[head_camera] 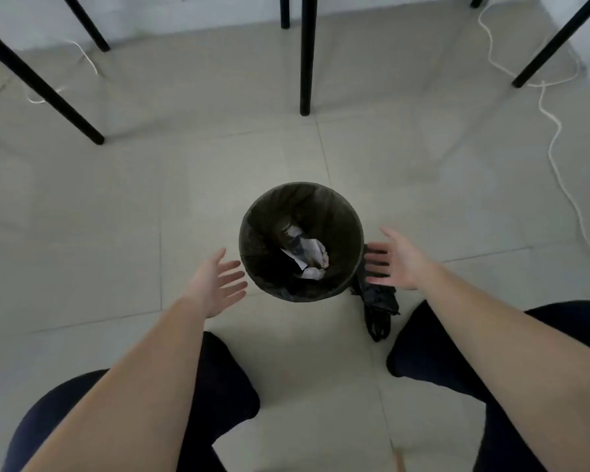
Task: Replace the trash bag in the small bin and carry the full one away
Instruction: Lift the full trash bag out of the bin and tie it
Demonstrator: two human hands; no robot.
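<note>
Bin [252,233]: small and round, standing upright on the tiled floor [116,216], between the person's knees and the black furniture legs [305,56].
Liner [269,264]: dark bag inside, holding crumpled paper [312,257].
Spare bag [377,311]: black, bunched on the floor just right of the bin.
Left hand [215,284]: open, fingers spread, beside the rim, holding nothing.
Right hand [397,258]: open too, above the spare bag.
White cord [556,155]: trailing off right.
</note>
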